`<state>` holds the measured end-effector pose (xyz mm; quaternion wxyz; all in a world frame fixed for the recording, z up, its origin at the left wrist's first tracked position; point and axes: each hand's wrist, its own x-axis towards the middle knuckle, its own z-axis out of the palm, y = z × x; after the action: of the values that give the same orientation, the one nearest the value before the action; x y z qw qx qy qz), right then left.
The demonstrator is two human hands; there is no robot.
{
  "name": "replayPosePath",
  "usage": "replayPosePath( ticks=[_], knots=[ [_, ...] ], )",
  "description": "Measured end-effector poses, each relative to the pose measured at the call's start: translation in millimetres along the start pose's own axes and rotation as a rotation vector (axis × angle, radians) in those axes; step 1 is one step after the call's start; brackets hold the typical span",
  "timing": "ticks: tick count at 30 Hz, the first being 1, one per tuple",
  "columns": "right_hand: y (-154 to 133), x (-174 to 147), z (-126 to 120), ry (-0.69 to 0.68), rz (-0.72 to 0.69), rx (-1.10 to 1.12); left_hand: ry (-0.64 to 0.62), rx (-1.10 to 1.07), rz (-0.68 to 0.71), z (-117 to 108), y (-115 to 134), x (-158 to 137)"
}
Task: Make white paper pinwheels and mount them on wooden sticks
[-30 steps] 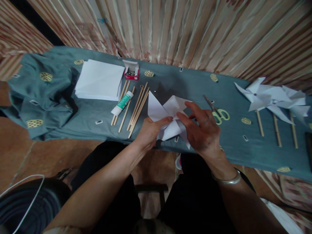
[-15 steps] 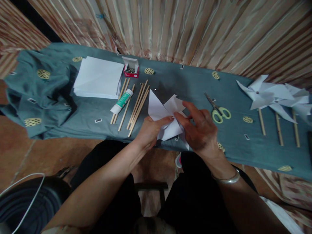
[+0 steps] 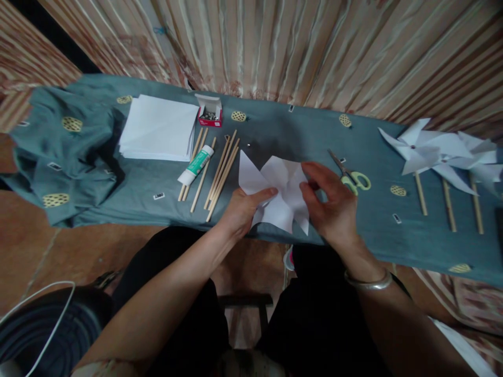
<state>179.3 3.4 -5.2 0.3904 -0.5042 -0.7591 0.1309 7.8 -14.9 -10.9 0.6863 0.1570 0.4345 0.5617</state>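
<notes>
A white paper pinwheel (image 3: pixel 275 173) with its blades partly folded in lies in front of me at the table's near edge. My left hand (image 3: pixel 245 207) grips it from the left, thumb pressed flat near its centre and the other fingers hidden underneath. At the pinwheel's right edge, my right hand (image 3: pixel 332 201) has thumb and index finger bent together on a blade. Its remaining fingers are curled and partly hidden. A small shiny thumbtack (image 3: pixel 249 145) rests on the cloth just beyond the pinwheel.
Left of the pinwheel lie several wooden sticks (image 3: pixel 223 170), a glue stick (image 3: pixel 196 165), a stack of white paper (image 3: pixel 159 128) and an open red box (image 3: pixel 210 118) of tacks. To the right are green-handled scissors (image 3: pixel 356 180) and finished pinwheels (image 3: pixel 422 149) on sticks. A patterned cloth (image 3: pixel 373 225) covers the table.
My right hand has moved from the pinwheel's centre out to its right edge. The paper's right side has opened outward, while my left thumb stays near the centre.
</notes>
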Motion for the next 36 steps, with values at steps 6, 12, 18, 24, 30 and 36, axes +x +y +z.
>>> replayPosePath(
  ticks=[6, 12, 18, 24, 30, 36],
  knots=[
    [35.0, 7.2, 13.6, 0.015, 0.317, 0.349, -0.032, 0.081, -0.006, -6.7, 5.2, 1.1],
    [53.0, 7.6, 19.3, 0.027, 0.381, 0.297, 0.091, 0.267, 0.166, -29.1, 28.1, -12.0],
    [48.3, 9.7, 8.7, 0.093, 0.317, 0.034, 0.37, 1.078, 0.721, -87.1, 78.8, -9.0],
    [36.5, 13.8, 3.5, 0.085, 0.284, 0.049, 0.417, 1.626, 0.616, -120.9, 89.7, 17.1],
    [15.7, 16.2, -4.6, 0.162, 0.154, 0.016, 0.447, 1.424, 0.815, -118.2, 94.7, 7.5],
    [-27.1, 1.3, -6.5, -0.162, 0.32, 0.636, 0.003, 0.88, 0.515, -61.9, 58.4, -26.1]
  ],
)
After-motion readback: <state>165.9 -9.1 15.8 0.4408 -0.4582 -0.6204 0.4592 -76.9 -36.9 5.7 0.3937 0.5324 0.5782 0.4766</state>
